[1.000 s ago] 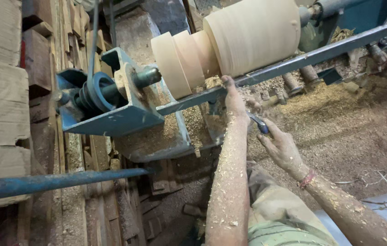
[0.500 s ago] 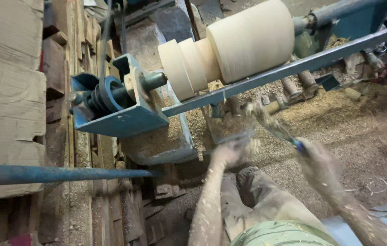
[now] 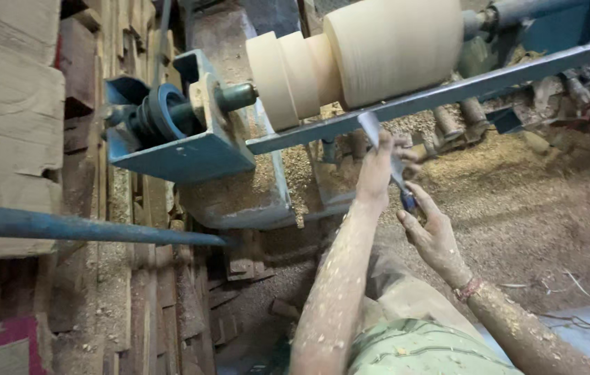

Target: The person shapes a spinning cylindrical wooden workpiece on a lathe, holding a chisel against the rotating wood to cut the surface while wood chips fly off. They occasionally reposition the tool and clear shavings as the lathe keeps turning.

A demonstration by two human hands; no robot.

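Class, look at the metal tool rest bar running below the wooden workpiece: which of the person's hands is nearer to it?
Left. The left hand reaches up just below the bar, gripping the chisel near its blade; the right hand holds the handle lower, farther back.

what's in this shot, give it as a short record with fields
setting: wood lathe with blue metal frame, sawdust heaped on the floor
workpiece: pale wooden blank, stepped at its left end, mounted on the lathe
tool rest: blue bar running in front of the blank
left hand: grips the chisel near its blade, just below the bar
right hand: holds the chisel's handle end, lower down
arms: flecked with wood chips
left side: stacked wooden planks, blue pipe
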